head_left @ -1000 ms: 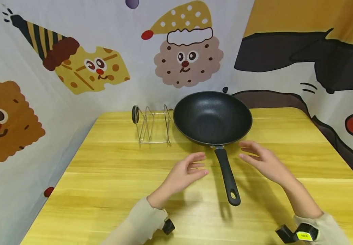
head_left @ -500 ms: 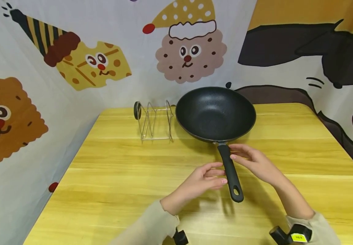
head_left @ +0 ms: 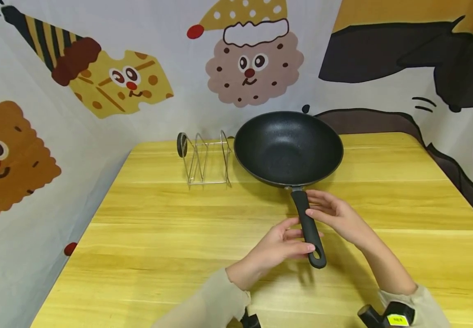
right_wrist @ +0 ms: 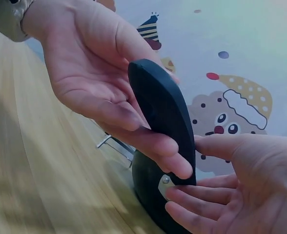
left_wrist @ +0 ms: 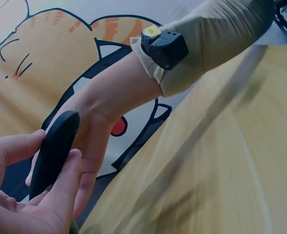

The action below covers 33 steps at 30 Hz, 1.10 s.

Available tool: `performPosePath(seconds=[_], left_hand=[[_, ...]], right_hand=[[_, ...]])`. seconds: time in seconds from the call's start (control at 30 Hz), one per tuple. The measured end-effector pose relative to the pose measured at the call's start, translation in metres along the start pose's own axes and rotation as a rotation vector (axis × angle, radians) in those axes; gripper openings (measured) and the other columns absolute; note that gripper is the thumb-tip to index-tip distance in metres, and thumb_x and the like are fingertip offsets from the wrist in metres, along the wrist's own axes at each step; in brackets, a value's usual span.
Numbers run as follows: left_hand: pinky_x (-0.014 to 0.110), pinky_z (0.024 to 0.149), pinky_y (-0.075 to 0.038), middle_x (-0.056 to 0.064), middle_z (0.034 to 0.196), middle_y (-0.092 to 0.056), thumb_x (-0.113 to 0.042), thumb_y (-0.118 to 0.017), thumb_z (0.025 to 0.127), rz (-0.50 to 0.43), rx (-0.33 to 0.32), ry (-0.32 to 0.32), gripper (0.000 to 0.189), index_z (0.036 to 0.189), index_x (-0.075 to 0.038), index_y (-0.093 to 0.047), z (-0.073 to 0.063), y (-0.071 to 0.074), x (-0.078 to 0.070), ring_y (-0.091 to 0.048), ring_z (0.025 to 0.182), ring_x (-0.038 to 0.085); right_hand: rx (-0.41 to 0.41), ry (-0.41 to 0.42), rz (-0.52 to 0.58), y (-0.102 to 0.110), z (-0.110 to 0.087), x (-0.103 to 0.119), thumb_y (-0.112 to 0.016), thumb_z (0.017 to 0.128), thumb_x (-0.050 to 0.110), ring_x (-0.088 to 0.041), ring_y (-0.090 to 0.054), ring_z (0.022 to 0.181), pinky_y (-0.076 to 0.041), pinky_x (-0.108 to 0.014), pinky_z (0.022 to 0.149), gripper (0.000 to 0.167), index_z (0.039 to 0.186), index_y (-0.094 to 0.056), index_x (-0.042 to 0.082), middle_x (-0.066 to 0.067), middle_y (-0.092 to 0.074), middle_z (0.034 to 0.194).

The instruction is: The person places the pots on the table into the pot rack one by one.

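A black wok [head_left: 287, 148] with a long black handle [head_left: 311, 234] sits toward the back of the table, its handle pointing at me. Near the handle's holed end, my left hand [head_left: 275, 248] has its thumb on top and its fingers beneath. Farther up, close to the metal joint, my right hand [head_left: 345, 221] holds the handle from the right, thumb against it and fingers at the underside. The left wrist view shows the handle [left_wrist: 55, 151] between the left thumb and fingers. From the right wrist, both hands are seen around it, with the metal bracket [right_wrist: 166, 183] just beyond.
A wire rack [head_left: 208, 183] with a dark disc [head_left: 182, 145] at its left end stands left of the wok. Behind the wooden table [head_left: 158, 255] hangs a cloth printed with cartoon figures. Dark wrist cameras [head_left: 398, 313] sit on both cuffs.
Both hands have come in from either side to the handle and now hold it. The left moved right, and the right moved left and slightly down. The wok stays in place.
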<state>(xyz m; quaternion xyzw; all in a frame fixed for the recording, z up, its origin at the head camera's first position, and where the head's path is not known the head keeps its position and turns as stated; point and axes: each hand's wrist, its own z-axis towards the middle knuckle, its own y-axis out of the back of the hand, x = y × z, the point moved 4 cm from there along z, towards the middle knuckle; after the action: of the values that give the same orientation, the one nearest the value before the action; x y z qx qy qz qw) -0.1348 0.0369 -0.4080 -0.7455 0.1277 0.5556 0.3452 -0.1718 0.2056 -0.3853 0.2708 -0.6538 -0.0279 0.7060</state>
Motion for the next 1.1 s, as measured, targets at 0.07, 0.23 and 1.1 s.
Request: performPosePath(seconds=[0.07, 0.23, 1.1], left_hand=[[0.037, 0.093, -0.058, 0.026, 0.139, -0.057, 0.003, -0.06, 0.095, -0.013, 0.002, 0.003, 0.058, 0.149, -0.008, -0.041, 0.0, -0.002, 0.001, -0.066, 0.116, 0.032], [0.036, 0.092, -0.059, 0.025, 0.138, -0.059, 0.002, -0.06, 0.095, -0.053, 0.001, 0.011, 0.055, 0.146, -0.01, -0.04, -0.001, -0.006, 0.005, -0.066, 0.118, 0.035], [0.03, 0.089, -0.059, 0.023, 0.138, -0.059, 0.002, -0.056, 0.097, -0.097, 0.046, 0.044, 0.059, 0.15, -0.021, -0.041, 0.001, -0.012, 0.009, -0.062, 0.124, 0.037]], right_hand=[[-0.002, -0.01, 0.023, -0.001, -0.001, 0.0, -0.057, 0.102, 0.02, -0.046, -0.052, 0.131, -0.051, -0.043, 0.102, 0.058, 0.15, -0.036, -0.003, -0.028, -0.045, 0.149], [-0.002, -0.079, 0.107, -0.003, -0.001, -0.007, -0.058, 0.102, 0.024, -0.031, -0.056, 0.132, -0.051, -0.036, 0.104, 0.061, 0.152, -0.034, -0.001, -0.027, -0.045, 0.151], [0.447, -0.046, 1.001, -0.02, 0.018, -0.034, -0.023, 0.109, 0.006, -0.012, -0.068, 0.114, -0.054, -0.023, 0.095, 0.044, 0.139, -0.055, 0.003, -0.006, -0.065, 0.136]])
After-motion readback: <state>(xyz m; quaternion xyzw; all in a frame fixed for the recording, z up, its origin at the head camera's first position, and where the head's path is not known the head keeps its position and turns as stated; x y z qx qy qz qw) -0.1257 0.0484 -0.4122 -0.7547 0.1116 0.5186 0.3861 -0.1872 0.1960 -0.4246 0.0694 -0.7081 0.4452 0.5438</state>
